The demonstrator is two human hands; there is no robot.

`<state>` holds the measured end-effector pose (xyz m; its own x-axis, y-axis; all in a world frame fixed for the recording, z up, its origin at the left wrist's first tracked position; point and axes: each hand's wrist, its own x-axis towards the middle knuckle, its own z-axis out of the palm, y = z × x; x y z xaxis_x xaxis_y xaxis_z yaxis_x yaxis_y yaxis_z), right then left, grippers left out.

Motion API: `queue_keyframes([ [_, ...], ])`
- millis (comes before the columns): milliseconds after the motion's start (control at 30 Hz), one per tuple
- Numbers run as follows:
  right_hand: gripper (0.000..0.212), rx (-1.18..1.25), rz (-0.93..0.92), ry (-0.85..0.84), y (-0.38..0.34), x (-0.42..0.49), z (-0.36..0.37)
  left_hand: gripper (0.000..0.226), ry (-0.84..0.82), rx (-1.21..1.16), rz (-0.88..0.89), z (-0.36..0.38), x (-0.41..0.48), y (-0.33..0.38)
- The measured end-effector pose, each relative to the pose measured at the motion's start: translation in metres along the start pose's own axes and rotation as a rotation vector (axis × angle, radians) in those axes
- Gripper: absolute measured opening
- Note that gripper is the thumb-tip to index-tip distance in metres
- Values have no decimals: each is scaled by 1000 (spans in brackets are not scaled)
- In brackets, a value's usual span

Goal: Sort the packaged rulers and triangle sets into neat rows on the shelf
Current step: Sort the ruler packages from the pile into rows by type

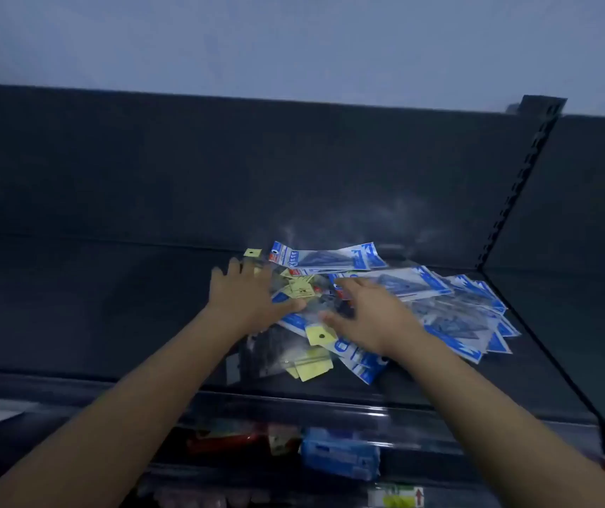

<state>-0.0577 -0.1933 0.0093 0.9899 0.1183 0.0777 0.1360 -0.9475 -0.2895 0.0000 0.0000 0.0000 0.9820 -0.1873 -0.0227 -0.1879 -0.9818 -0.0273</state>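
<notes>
A loose heap of clear packets lies on the dark shelf. Blue-and-white packets fan out to the right, and one more blue packet sits at the back. Packets with yellow header cards are mixed in at the heap's left and front. My left hand lies flat on the heap's left side with its fingers spread. My right hand reaches over the middle of the heap, fingers extended and touching the packets. Neither hand visibly grips a packet.
The shelf's left half is bare dark metal. A slotted upright and a divider edge bound the bay on the right. Below the front lip, a lower shelf holds a blue pack and red items.
</notes>
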Motion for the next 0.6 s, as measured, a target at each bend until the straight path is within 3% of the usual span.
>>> queue_keyframes([
  [167,49,-116,-63,-73,-13,47,17,82,-3,24,-39,17,25,-10],
  [333,46,-103,-67,-75,-13,82,32,71,-18,69,-65,27,41,-26],
  [467,61,-142,-16,-65,-20,97,39,67,-55,62,-50,28,50,-39],
  [600,69,-174,49,-83,-22,100,41,54,56,-13,86,27,56,-42],
])
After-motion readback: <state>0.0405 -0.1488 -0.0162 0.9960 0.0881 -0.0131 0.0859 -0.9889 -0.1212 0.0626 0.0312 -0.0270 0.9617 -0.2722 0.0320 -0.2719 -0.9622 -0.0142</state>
